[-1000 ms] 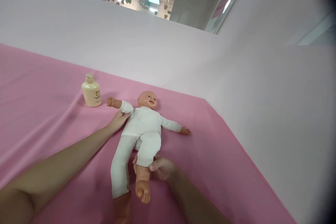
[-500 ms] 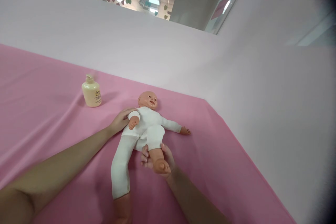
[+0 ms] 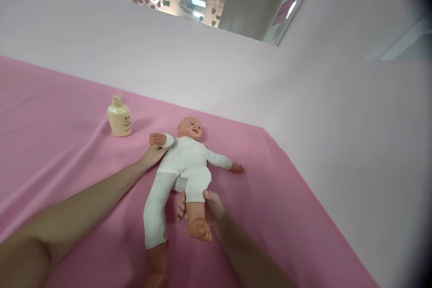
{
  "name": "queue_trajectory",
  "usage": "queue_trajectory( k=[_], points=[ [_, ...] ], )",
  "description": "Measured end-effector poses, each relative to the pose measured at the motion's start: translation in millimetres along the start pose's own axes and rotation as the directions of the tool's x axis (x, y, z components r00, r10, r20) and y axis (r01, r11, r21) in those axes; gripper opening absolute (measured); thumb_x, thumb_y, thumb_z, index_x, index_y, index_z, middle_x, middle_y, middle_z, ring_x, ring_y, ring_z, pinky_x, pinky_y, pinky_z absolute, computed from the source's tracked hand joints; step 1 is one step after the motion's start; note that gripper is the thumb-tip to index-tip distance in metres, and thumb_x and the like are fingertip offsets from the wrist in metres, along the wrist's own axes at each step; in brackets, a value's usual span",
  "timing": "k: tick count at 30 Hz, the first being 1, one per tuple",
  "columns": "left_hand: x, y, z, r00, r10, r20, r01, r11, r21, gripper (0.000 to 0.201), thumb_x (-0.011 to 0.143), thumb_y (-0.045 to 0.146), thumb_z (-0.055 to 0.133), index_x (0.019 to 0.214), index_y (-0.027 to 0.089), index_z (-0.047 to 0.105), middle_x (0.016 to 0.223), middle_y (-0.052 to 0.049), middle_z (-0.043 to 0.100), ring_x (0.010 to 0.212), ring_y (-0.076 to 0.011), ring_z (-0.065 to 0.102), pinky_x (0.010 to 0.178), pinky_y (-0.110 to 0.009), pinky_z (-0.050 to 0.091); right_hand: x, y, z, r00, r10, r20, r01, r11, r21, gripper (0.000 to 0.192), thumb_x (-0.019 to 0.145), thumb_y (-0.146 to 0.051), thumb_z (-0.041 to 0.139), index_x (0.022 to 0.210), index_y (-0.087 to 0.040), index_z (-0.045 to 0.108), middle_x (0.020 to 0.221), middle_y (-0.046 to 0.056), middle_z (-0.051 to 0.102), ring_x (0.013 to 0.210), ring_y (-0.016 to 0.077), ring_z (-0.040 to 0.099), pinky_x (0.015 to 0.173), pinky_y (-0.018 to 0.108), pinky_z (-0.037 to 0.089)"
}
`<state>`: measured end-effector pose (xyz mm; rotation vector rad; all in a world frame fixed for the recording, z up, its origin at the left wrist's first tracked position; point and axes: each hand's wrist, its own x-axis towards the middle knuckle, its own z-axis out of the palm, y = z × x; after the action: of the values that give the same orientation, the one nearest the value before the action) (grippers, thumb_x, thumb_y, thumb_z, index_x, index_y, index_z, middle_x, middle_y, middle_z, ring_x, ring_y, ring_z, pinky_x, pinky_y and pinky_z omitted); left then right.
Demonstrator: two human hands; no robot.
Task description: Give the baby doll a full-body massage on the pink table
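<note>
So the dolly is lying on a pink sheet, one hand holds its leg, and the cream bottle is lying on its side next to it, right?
Nearly. The cream bottle is not on its side: the head view shows it standing upright, apart from the doll. The rest holds: the doll lies on the pink sheet, and the right hand holds its leg, fingers curled around the bare shin.

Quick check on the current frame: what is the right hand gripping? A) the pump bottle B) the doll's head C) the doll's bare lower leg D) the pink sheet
C: the right hand is wrapped around the bare lower leg of the doll, just below the white trouser hem; the bottle stands apart, untouched, and the left hand is at the doll's upper arm.
</note>
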<state>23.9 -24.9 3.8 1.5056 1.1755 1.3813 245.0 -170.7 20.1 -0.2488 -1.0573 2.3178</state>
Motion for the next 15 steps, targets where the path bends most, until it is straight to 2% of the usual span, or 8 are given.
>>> queue_trajectory(
  k=[4, 9, 15],
  points=[
    [1.2, 0.5, -2.6, 1.000, -0.010, 0.019, 0.010, 0.999, -0.040, 0.047, 0.074, 0.056, 0.065, 0.094, 0.014, 0.071, 0.102, -0.014, 0.075, 0.109, -0.0349, 0.064, 0.103, -0.049, 0.044, 1.2, 0.9, 4.1, 1.000, 0.014, 0.005, -0.014, 0.999, -0.051, 0.065, 0.061, -0.073, 0.067, 0.091, -0.017, 0.057, 0.093, 0.014, 0.066, 0.106, 0.0308, 0.060, 0.088, 0.047, 0.049],
    [2.8, -1.5, -3.8, 0.998, -0.033, -0.052, 0.028, 0.994, -0.106, 0.051, 0.072, 0.057, 0.066, 0.099, 0.014, 0.070, 0.115, -0.016, 0.072, 0.118, -0.0334, 0.060, 0.109, -0.047, 0.038, -1.2, 3.3, 1.2, 0.999, 0.029, -0.043, -0.034, 0.994, -0.104, 0.069, 0.062, -0.074, 0.066, 0.097, -0.015, 0.060, 0.098, 0.015, 0.069, 0.107, 0.0309, 0.062, 0.088, 0.047, 0.050],
    [3.1, -6.1, -5.1, 0.996, -0.054, -0.072, 0.043, 0.989, -0.140, 0.060, 0.071, 0.062, 0.067, 0.103, 0.012, 0.069, 0.118, -0.017, 0.071, 0.119, -0.0322, 0.060, 0.108, -0.046, 0.038, -4.9, 2.4, 1.8, 0.995, 0.103, 0.004, -0.102, 0.988, -0.117, 0.074, 0.055, -0.069, 0.076, 0.103, -0.015, 0.062, 0.101, 0.015, 0.070, 0.105, 0.0310, 0.064, 0.087, 0.044, 0.051]
  ],
)
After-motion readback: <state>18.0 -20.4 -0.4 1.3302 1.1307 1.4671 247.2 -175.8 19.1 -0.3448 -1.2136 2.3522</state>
